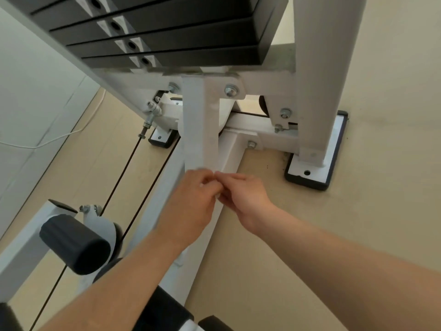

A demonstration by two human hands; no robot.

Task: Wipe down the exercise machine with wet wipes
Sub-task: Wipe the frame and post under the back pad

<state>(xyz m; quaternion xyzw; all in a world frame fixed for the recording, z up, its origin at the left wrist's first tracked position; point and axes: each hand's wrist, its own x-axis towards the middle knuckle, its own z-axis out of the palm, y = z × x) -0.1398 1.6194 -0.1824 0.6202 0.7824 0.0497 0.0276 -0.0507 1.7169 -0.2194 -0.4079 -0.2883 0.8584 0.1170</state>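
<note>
A white-framed exercise machine (199, 120) fills the view, with a black weight stack (167, 32) at the top. My left hand (191, 201) and my right hand (243, 199) meet at the lower end of a slanted white frame bar. Both pinch a small white wet wipe (217, 195) between their fingertips. Only a sliver of the wipe shows, the rest is hidden by the fingers.
A black foam roller pad (74, 247) sticks out at lower left beside two black cables (128, 163). The machine's foot plate (317, 151) rests on the beige floor at right. A white wall and a thin white cord (47, 142) lie at left.
</note>
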